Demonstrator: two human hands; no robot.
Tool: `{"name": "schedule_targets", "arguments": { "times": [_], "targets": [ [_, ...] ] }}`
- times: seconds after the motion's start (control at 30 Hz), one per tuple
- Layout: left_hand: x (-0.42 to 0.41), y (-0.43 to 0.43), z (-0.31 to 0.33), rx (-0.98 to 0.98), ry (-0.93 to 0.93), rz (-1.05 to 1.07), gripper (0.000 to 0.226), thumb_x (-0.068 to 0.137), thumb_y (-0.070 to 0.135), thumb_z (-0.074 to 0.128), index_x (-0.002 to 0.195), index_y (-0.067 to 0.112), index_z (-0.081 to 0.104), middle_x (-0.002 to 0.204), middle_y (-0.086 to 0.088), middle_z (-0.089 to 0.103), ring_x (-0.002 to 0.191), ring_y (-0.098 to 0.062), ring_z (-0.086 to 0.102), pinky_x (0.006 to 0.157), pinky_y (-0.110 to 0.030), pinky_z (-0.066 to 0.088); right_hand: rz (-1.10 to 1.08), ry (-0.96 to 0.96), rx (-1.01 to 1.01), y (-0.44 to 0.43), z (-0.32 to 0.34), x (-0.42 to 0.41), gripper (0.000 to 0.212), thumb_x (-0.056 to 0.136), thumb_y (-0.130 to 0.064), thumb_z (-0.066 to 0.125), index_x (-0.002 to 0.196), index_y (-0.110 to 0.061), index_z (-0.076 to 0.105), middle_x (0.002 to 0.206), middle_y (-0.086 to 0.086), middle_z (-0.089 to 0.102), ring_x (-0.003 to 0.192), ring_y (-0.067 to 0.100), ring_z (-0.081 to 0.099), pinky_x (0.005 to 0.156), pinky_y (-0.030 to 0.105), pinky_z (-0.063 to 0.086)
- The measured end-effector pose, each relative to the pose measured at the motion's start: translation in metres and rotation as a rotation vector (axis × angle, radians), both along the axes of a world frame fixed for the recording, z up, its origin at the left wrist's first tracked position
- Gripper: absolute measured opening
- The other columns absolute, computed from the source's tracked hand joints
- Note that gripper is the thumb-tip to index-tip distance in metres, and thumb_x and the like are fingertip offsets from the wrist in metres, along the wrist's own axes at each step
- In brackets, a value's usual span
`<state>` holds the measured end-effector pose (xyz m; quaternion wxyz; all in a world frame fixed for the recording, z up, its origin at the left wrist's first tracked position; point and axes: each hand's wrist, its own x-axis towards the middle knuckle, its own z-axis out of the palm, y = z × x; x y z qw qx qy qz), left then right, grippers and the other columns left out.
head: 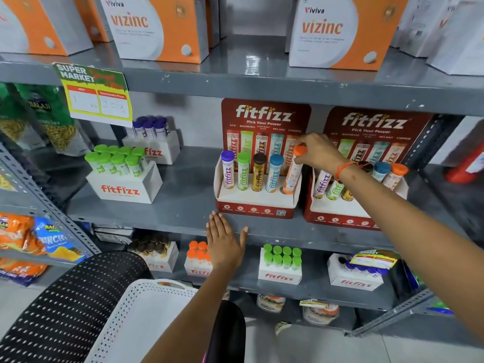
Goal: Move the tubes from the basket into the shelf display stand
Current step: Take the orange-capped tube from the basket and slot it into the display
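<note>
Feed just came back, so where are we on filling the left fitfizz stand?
Done: purple, green, brown and blue tubes stand upright in the left display stand. In hand: the right hand grips the orange tube by its cap, tilted in the last slot. The left hand rests open at the shelf edge. The white basket looks empty, partly hidden.

I note the shelf as grey painted metal, semi-gloss, chipped along its front edge. Display stand reads as printed cardboard, red and white, slightly glossy. Orange-capped tube looks like smooth plastic with a shiny label. Basket is white perforated plastic, matt.
</note>
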<state>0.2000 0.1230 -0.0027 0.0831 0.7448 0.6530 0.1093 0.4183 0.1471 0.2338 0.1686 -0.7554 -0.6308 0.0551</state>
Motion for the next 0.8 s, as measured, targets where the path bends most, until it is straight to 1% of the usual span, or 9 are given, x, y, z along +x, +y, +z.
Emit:
{"name": "schedule_targets", "arguments": {
  "times": [0.1,0.2,0.27,0.43,0.53,0.6,0.63,0.73,0.8],
  "targets": [
    [0.000,0.000,0.000,-0.003,0.010,0.007,0.091,0.083,0.069,0.001,0.148,0.006,-0.008,0.157,-0.014,-0.007,0.143,-0.027,-0.008,0.112,-0.035,-0.010,0.027,-0.038,-0.022,0.002,0.001,0.002,0.040,0.074,-0.005,0.072,0.113,-0.006,0.062,0.123,0.018,0.060,0.111,0.033,0.056,0.093,0.037,0.047],
    [0.001,0.000,0.001,-0.005,0.023,0.011,0.091,0.082,0.069,-0.001,0.148,0.006,-0.009,0.157,-0.014,-0.008,0.143,-0.027,-0.009,0.112,-0.035,-0.011,0.039,-0.091,-0.065,0.002,0.004,0.005,0.034,0.080,-0.002,0.065,0.113,-0.008,0.062,0.121,0.018,0.061,0.109,0.034,0.057,0.090,0.036,0.047],
    [0.000,-0.001,0.001,-0.003,0.027,0.012,0.091,0.082,0.069,-0.001,0.148,0.006,-0.009,0.157,-0.014,-0.008,0.143,-0.028,-0.008,0.112,-0.036,-0.010,0.046,-0.098,-0.080,0.002,0.006,0.008,0.030,0.082,-0.002,0.062,0.112,-0.010,0.063,0.122,0.016,0.061,0.109,0.033,0.057,0.092,0.036,0.047],
    [0.001,-0.001,0.001,-0.011,0.028,0.014,0.091,0.082,0.069,-0.002,0.148,0.007,-0.009,0.157,-0.013,-0.007,0.143,-0.028,-0.008,0.113,-0.036,-0.008,0.048,0.002,-0.083,0.000,0.004,0.004,0.033,0.079,-0.001,0.064,0.110,-0.011,0.066,0.127,0.011,0.059,0.108,0.028,0.058,0.086,0.030,0.046],
    [0.001,-0.001,0.002,-0.016,0.033,0.013,0.091,0.081,0.069,-0.002,0.148,0.007,-0.010,0.157,-0.013,-0.007,0.143,-0.028,-0.008,0.114,-0.037,-0.008,0.019,0.080,-0.011,0.001,0.000,0.002,0.024,0.077,-0.008,0.071,0.100,-0.010,0.071,0.119,0.009,0.065,0.107,0.025,0.060,0.093,0.033,0.048],
    [0.000,-0.002,0.003,-0.017,0.026,0.011,0.091,0.081,0.069,-0.002,0.148,0.007,-0.010,0.157,-0.013,-0.008,0.143,-0.028,-0.008,0.113,-0.036,-0.008,0.006,0.108,0.044,0.002,-0.004,0.002,0.017,0.079,-0.009,0.069,0.095,-0.010,0.072,0.116,0.009,0.067,0.108,0.026,0.060,0.096,0.035,0.048],
    [0.000,-0.002,0.003,-0.019,0.021,0.009,0.091,0.081,0.069,-0.002,0.148,0.007,-0.010,0.157,-0.013,-0.008,0.143,-0.028,-0.009,0.113,-0.036,-0.009,0.000,0.095,0.067,0.002,-0.006,0.002,0.017,0.080,-0.007,0.067,0.096,-0.010,0.071,0.116,0.011,0.067,0.110,0.027,0.059,0.097,0.035,0.047],
    [0.000,-0.002,0.004,-0.020,0.015,0.005,0.091,0.081,0.069,-0.002,0.147,0.006,-0.010,0.157,-0.013,-0.008,0.143,-0.028,-0.008,0.113,-0.036,-0.009,-0.009,0.023,0.067,0.004,-0.010,0.002,0.028,0.081,-0.009,0.065,0.109,-0.012,0.065,0.123,0.015,0.062,0.115,0.031,0.055,0.100,0.038,0.046],
    [-0.001,-0.002,0.004,-0.013,0.011,0.004,0.091,0.081,0.069,-0.002,0.147,0.006,-0.009,0.157,-0.014,-0.007,0.143,-0.028,-0.007,0.113,-0.037,-0.008,-0.012,0.002,0.053,0.003,-0.010,0.001,0.032,0.079,-0.011,0.067,0.111,-0.010,0.065,0.122,0.017,0.061,0.113,0.033,0.055,0.097,0.039,0.047]
  ]
}}
